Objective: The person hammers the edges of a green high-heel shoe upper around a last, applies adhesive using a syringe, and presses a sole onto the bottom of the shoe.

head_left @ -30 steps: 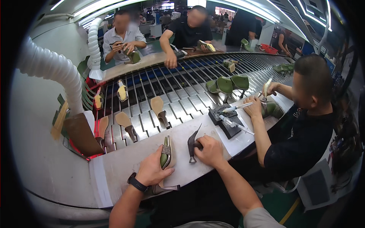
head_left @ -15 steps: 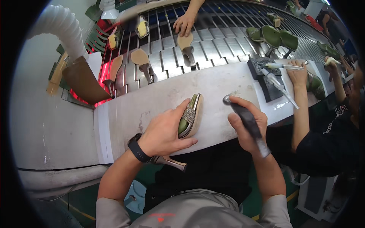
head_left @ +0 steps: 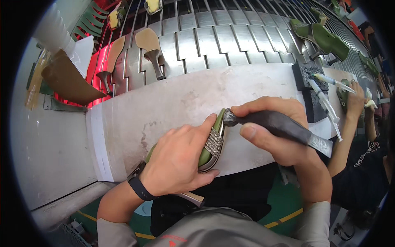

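My left hand (head_left: 177, 158) is wrapped over a green high-heeled shoe (head_left: 204, 157) lying on its side at the bench edge, and much of the shoe is hidden under it. A glittering strap (head_left: 213, 143) crosses the toe end. The heel (head_left: 192, 199) sticks out below my wrist. Closed in my right hand (head_left: 284, 127) is a dark hammer-like tool (head_left: 273, 124) with a rounded metal knob at one end and a flared flat end at the other. The knob meets the shoe's edge by the toe, apparently touching it.
Beyond the pale bench (head_left: 164, 96) runs a slatted metal conveyor (head_left: 210, 37) with a tan-soled shoe (head_left: 148, 41) and green shoes (head_left: 319, 37). White brush-like tools (head_left: 325, 99) rest on a dark block (head_left: 304, 78) at right. A co-worker's arm (head_left: 349, 115) is there. A white hose (head_left: 53, 29) stands left.
My right hand has brought the tool left, its knob now against the shoe's edge. Another person's hand and the shoe it touched on the conveyor are gone from view. The view has shifted.
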